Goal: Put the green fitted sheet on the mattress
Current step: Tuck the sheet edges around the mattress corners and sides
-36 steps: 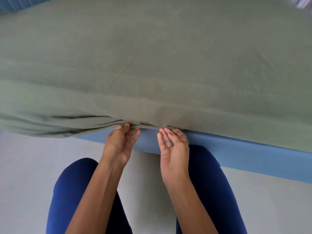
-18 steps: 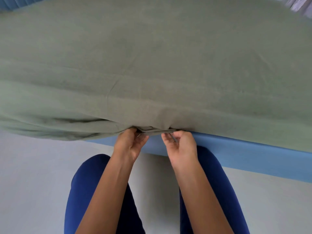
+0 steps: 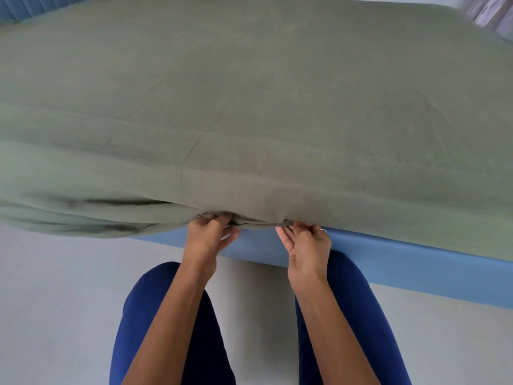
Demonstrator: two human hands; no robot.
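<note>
- Legs in dark blue trousers (image 3: 172, 329) stand on a pale grey floor (image 3: 55, 301), close against the side of a bed, with two bare forearms reaching forward from them.
- Left hand (image 3: 206, 236), a thin ring on one finger, has its fingers curled round the bunched lower hem of the green fitted sheet (image 3: 249, 120) and grips it at the near edge of the bed.
- Right hand (image 3: 305, 245), also ringed, lies palm up just beside the left, its fingers hooked up under the same hem and holding it; the fingertips are hidden by the cloth.
- A short stretch of gathered hem runs between the two hands.
- Blue bed base (image 3: 416, 262) shows as a band below the sheet, bare to the right of the hands.
- Left of the hands, the sheet hangs in loose, dark-creased folds over the edge.
- Beyond, the sheet spreads across the whole top of the mattress, mostly smooth with faint creases.
- A blue ribbed headboard (image 3: 25, 6) peeks in at the far left corner.
</note>
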